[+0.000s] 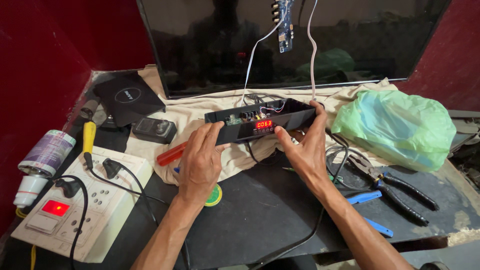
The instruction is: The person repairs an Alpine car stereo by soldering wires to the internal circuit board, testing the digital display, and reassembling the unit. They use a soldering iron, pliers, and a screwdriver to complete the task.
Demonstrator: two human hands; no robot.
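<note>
An opened black electronics box (260,122) with a lit red digit display sits lifted slightly off the cream cloth (200,112) at the middle of the tabletop (265,210), held from both ends. The left hand (200,162) clasps its left front edge, fingers curled over the top; the right hand (305,150) wraps the right end, thumb pressed near the display. Each grip is closed on the box. The cover is already off and the circuit board with its coloured wires lies exposed, and the display glows (so the unit appears to be powered). White leads (312,50) run from the box up to a small blue circuit board (285,25) hanging against the dark flat screen (300,40) propped behind. The box stays uncovered and wired; whether any joint inside is finished cannot be told from this angle.

Just beside the left hand lies a red-handled screwdriver (171,154). Further left stand a white power strip (85,205) with a lit red switch, a yellow-handled tool (89,137) and a small black device (154,130). To the right rest black-handled pliers (395,187) and a green plastic bag (395,127).
</note>
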